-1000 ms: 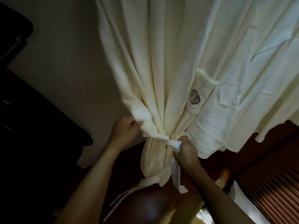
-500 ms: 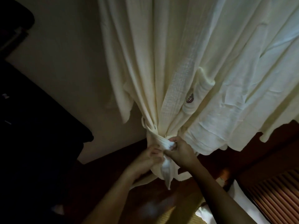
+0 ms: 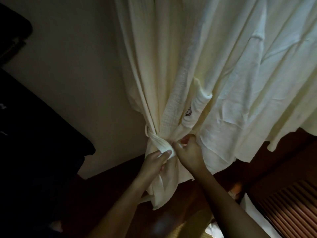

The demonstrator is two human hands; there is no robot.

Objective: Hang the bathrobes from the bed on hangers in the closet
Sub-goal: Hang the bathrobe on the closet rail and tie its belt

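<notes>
**Hung robe: belt being tied at the waist**

- Robe [image 3: 173,66]: cream and soft, hanging in long folds from above the frame in front of a pale wall [image 3: 77,74]. The hanger and rail are out of view. More cream cloth spreads to the right, but I cannot tell whether it is a second robe.
- Slatted panel [image 3: 291,208]: wooden, at lower right.
- Left hand [image 3: 152,166]: curled round the belt's loose tail, thumb laid on the wrap.
- Right hand [image 3: 188,152]: fingers bent, pinching the belt just beside the left thumb.
- Belt [image 3: 158,143]: wound round the gathered waist, apparently not yet knotted.
- Pocket [image 3: 197,107]: just above the right hand and bearing a dark logo [image 3: 188,112].

Handling note: keep the belt flat and draw both ends evenly. Cinch it only snug, since a hard downward tug would likely drag the shoulders off the hanger.
</notes>
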